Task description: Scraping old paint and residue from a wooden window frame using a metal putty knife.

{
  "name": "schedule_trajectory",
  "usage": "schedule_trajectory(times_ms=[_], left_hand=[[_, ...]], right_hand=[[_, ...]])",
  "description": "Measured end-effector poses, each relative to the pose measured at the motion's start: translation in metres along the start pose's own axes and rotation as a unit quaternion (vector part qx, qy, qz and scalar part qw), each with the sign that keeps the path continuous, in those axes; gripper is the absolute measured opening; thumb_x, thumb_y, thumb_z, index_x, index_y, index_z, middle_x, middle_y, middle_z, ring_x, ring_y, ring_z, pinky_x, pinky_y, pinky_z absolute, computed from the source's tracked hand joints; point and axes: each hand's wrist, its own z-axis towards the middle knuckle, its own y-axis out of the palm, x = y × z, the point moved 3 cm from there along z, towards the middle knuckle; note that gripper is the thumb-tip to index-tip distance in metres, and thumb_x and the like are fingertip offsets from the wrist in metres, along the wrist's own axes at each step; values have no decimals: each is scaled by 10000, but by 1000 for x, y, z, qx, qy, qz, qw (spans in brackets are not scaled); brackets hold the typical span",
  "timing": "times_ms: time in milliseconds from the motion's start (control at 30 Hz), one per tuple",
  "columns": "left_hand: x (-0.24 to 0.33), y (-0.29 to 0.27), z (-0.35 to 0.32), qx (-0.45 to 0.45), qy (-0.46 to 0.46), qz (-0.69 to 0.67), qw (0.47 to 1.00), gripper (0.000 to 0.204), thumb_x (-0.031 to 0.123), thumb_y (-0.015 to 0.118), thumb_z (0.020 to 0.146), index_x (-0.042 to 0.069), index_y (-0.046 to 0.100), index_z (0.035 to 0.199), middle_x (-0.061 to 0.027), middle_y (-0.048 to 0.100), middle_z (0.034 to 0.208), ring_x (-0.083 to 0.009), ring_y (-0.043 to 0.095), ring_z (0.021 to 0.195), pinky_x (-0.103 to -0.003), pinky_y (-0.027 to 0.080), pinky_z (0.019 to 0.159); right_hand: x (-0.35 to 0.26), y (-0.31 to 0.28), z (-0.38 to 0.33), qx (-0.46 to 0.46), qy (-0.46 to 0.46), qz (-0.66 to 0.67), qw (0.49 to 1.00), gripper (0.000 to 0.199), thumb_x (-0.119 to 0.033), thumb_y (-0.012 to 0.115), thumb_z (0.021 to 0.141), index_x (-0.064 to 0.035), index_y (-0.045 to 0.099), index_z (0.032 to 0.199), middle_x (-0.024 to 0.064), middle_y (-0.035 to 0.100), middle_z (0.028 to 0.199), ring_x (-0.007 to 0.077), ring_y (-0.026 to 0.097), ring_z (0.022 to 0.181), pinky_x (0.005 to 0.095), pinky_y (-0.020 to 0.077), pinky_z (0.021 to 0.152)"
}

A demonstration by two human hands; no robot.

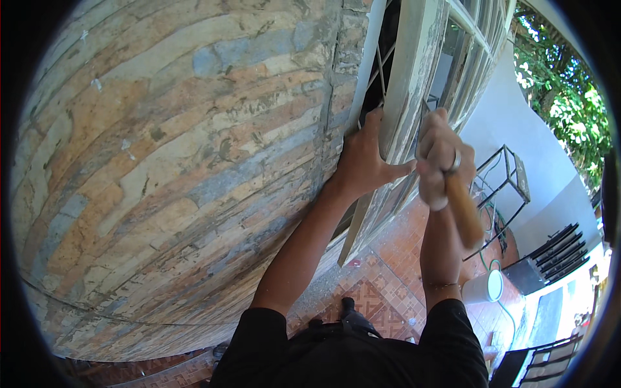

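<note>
A white-painted wooden window frame (404,84), its paint worn and flaking, stands ajar beside the stone-clad wall. My left hand (369,158) grips its edge, fingers round the left side and thumb stretched across the front. Just to the right, my right hand (441,155), wearing a ring, is closed round a tool with a wooden handle (464,210). The handle sticks out below my fist and is slightly blurred. I cannot make out the tool's working end, which lies near the frame by my fingers.
The stone wall (194,149) fills the left. On the right are a black metal stand (511,174), a white bucket (488,286), a green hose (511,313) and stacked black slatted pieces (550,258). Patterned tile (372,284) covers the floor, with pale debris along the wall.
</note>
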Motion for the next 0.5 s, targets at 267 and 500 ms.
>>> schedule_trajectory(times_ms=[267,500], left_hand=[[-5,2,-4,-10,-13,-31,999,862,276,830,585,2,335,1235,-237,587,1032,-363,619,940,-385,508,796],[3,1,-2,-26,-18,0,1000,905,267,832,567,5,308,1257,-235,580,1053,-358,616,945,-389,501,815]], right_hand=[[4,-7,-8,63,88,-41,993,259,-60,538,652,-75,284,605,37,340,594,173,298,546,311,275,556],[18,-4,-10,66,64,-4,996,328,-119,575,746,-86,303,566,15,326,544,173,300,513,309,242,540]])
